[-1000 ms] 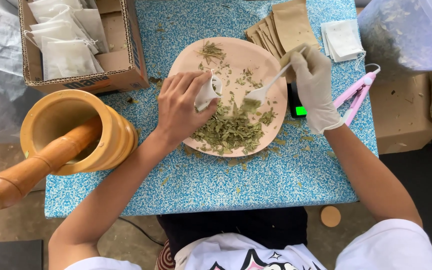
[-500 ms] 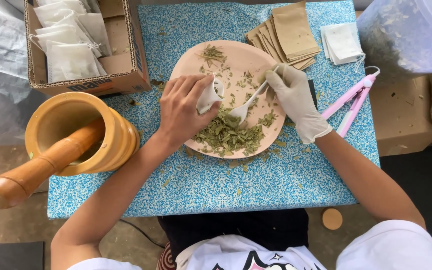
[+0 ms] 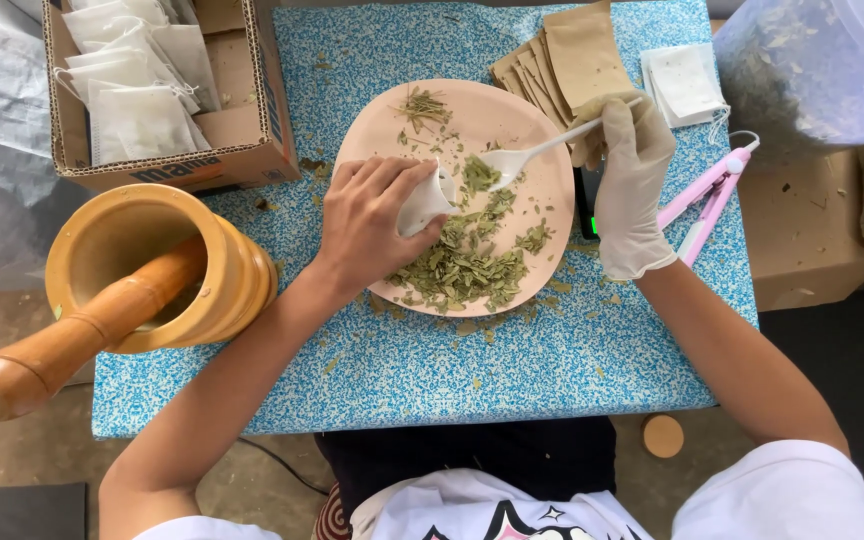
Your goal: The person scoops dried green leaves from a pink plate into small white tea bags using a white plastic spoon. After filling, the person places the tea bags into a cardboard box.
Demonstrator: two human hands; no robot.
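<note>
Spoon at the bag's mouth
My left hand [image 3: 367, 225] pinches 1 small white filter bag [image 3: 422, 200]; my gloved right hand [image 3: 630, 185] grips a white plastic spoon [image 3: 527, 155] heaped with dried leaves [image 3: 457, 265].

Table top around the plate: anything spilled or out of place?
Yes. Dried leaf bits lie scattered off the pink plate onto the blue speckled table, mostly along its near edge and right side. The pestle leans out of the wooden mortar, over the table edge.
</note>
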